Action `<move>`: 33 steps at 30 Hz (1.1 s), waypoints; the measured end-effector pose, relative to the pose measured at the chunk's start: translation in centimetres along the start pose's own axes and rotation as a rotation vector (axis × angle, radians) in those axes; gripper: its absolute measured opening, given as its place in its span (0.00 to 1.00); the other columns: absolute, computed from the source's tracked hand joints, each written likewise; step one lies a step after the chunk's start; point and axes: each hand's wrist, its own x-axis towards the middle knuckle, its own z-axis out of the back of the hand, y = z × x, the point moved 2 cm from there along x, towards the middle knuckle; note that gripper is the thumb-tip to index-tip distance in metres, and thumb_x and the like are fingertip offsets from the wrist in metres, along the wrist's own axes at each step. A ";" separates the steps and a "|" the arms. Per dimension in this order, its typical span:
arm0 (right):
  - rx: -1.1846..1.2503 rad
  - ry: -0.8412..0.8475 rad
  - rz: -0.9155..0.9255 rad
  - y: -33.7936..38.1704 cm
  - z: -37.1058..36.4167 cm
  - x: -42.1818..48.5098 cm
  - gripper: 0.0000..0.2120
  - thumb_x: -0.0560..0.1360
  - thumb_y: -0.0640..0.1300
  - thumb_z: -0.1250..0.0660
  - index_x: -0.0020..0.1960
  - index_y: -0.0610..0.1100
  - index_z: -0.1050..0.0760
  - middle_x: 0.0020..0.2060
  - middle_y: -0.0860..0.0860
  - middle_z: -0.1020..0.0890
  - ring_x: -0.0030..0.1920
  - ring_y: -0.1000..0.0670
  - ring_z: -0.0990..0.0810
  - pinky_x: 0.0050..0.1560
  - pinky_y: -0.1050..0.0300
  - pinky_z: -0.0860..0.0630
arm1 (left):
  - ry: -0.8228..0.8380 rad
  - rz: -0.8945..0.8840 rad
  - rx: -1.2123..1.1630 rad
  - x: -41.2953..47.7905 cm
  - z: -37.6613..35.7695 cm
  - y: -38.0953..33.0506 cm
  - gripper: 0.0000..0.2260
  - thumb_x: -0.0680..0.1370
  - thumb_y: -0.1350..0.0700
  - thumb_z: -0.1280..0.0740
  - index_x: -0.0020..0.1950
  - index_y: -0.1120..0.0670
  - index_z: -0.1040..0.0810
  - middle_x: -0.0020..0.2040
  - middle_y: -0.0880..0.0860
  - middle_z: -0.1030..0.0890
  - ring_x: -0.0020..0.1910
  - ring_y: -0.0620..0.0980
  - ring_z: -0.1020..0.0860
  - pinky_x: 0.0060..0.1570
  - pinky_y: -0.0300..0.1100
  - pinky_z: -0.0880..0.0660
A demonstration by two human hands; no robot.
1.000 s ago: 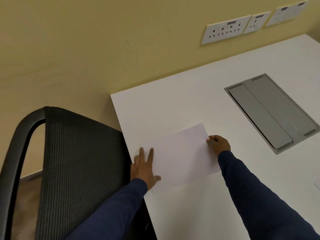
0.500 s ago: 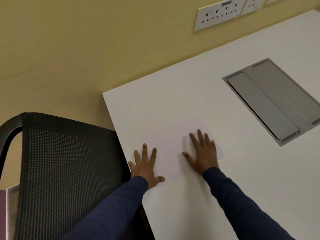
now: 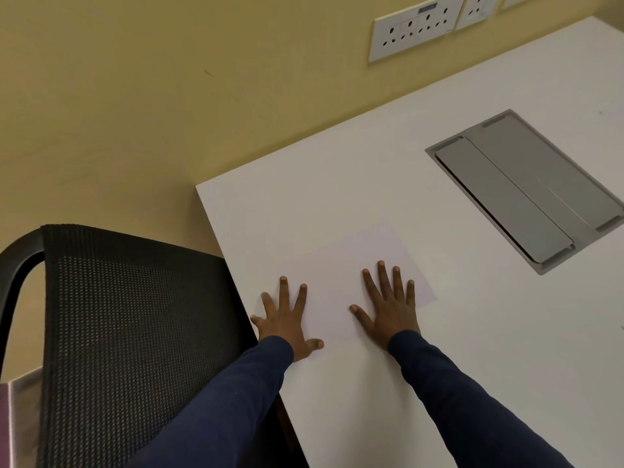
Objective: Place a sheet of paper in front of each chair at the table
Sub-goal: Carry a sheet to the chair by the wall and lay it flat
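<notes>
White paper (image 3: 341, 265) lies flat near the counter's (image 3: 337, 170) left edge; your left hand (image 3: 287, 327) and right hand (image 3: 391, 309) press it, fingers (image 3: 383, 275) spread.

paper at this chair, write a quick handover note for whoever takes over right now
Left hand: open, flat on the left end of the sheet of paper, holding nothing.
Right hand: open, flat on the sheet's right part.
The sheet lies flat on the white table, near the edge beside the black mesh chair.
Done: this seat has its sheet.
Left: lift both hands; other chairs are out of view, so check them.
</notes>
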 end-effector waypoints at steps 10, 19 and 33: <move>-0.061 -0.013 0.032 1.2 3.8 -2.1 0.41 0.76 0.72 0.56 0.77 0.57 0.74 0.80 0.49 0.66 0.79 0.39 0.65 0.77 0.36 0.60 | -0.063 -0.010 -0.143 -2.0 1.6 -0.5 0.59 0.68 0.31 0.30 0.73 0.40 0.78 0.73 0.51 0.80 0.78 0.65 0.63 0.71 0.72 0.48; -0.052 -0.101 -0.146 3.8 8.4 -10.6 0.40 0.79 0.68 0.51 0.79 0.54 0.70 0.80 0.47 0.65 0.80 0.40 0.62 0.78 0.37 0.57 | -0.222 -0.226 0.029 -8.0 5.4 -2.2 0.53 0.73 0.32 0.34 0.76 0.45 0.74 0.76 0.55 0.76 0.78 0.64 0.64 0.73 0.69 0.53; 0.011 -0.430 -0.438 11.4 15.5 -32.4 0.38 0.79 0.67 0.49 0.81 0.54 0.62 0.81 0.47 0.56 0.80 0.40 0.56 0.78 0.37 0.53 | -0.555 -0.548 0.192 -25.5 8.9 -0.8 0.50 0.75 0.33 0.37 0.79 0.49 0.70 0.79 0.57 0.68 0.79 0.65 0.62 0.74 0.66 0.56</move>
